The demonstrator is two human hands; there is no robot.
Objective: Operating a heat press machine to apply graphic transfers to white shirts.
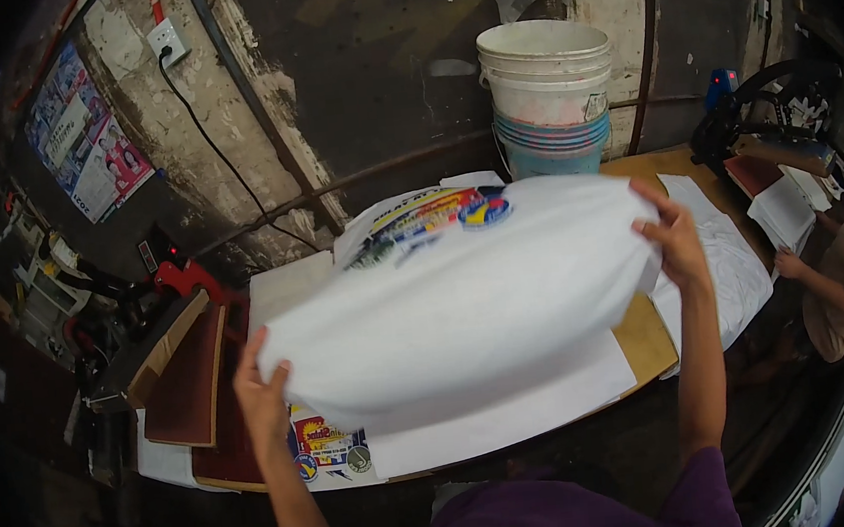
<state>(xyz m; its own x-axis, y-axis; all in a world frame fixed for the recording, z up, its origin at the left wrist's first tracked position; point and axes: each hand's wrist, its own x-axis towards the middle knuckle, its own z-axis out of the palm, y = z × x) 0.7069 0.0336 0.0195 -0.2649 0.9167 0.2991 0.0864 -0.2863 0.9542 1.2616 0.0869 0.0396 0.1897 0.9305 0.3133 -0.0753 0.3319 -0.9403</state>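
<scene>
A white printed shirt (466,310) is stretched out between my hands above the table (647,339). Its front is smooth and slightly blurred, and a colourful print shows along its far side. My left hand (264,386) pinches its left end between thumb and fingers. At the right end, my right hand (676,241) grips the far corner in the same way. Beneath the cloth lies a plain white sheet (527,425). A sheet with coloured printed designs (329,444) pokes out near my left hand, partly covered by the shirt.
To the left stands a heat press (186,379) with a dark red plate. Stacked buckets (548,97) are against the wall at the back. A heap of white cloth (721,262) lies on the right. Beyond it are another press (771,122) and a co-worker's arm (825,283).
</scene>
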